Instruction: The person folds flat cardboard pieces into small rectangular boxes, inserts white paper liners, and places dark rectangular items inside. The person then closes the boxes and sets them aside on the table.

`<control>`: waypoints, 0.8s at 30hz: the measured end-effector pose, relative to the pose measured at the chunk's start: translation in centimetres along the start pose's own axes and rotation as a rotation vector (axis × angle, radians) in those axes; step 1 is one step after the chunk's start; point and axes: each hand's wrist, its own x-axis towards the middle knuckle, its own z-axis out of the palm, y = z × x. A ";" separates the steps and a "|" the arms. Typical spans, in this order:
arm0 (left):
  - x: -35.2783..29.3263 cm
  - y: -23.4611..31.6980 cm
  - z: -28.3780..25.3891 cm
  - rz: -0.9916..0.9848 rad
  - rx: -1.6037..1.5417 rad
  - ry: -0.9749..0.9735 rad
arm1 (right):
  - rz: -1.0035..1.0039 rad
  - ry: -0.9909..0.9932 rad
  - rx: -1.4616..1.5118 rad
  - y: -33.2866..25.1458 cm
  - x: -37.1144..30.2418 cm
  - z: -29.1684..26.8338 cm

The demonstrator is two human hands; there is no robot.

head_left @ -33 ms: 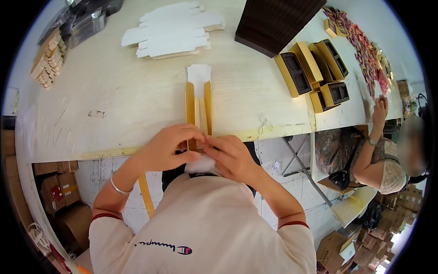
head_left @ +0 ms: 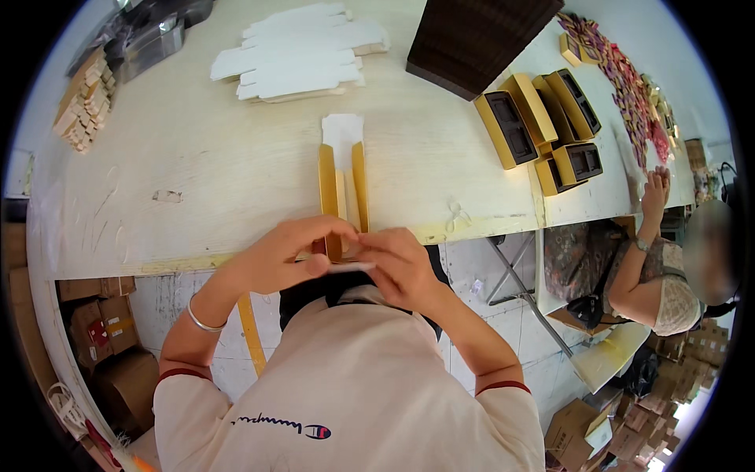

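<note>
A long, partly folded gold cardboard box [head_left: 327, 182] lies on the table straight ahead of me, its near end at the table's front edge. Its side walls stand up, and a white end flap [head_left: 344, 130] lies flat at the far end. Curled round the near left corner, my left hand [head_left: 287, 248] grips the box between thumb and fingers. My right hand [head_left: 403, 266] is closed at the near right corner, its fingertips pinching the box's end. Below the fingers a pale near flap [head_left: 351, 267] shows; the fingers partly hide the folds there.
Flat white box blanks [head_left: 299, 55] lie stacked behind the box. To the right are a tall dark brown stack [head_left: 480, 43] and several gold boxes with dark trays [head_left: 511, 134]. Small wrapped pieces [head_left: 621, 86] cover the far right, near a co-worker's hand [head_left: 655, 189].
My right hand has shifted slightly up against the near end, and my left thumb has drawn back a little. The near flap now shows as a narrow pale strip.
</note>
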 end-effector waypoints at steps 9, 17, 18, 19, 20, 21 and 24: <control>-0.5 -1.0 2.9 0.076 -0.025 0.365 | 0.241 0.032 -0.115 -1.7 1.0 0.9; -1.4 -1.1 3.9 0.266 0.696 0.407 | 0.174 -0.264 -0.358 -2.0 1.3 0.6; -1.3 -1.0 3.7 0.212 0.660 0.347 | 0.252 -0.359 -0.342 -2.1 1.3 0.5; -1.3 -0.6 3.3 0.158 0.628 0.291 | 0.325 -0.452 -0.324 -2.4 1.9 0.1; -1.1 -0.3 2.8 0.105 0.594 0.234 | 0.398 -0.545 -0.307 -2.6 2.5 -0.2; -1.0 -0.1 2.2 0.105 0.611 0.164 | 0.388 -0.524 -0.177 -2.5 2.9 -0.8; -0.3 0.2 -1.1 0.147 0.685 -0.030 | 0.264 -0.365 -0.144 -1.4 3.5 -3.3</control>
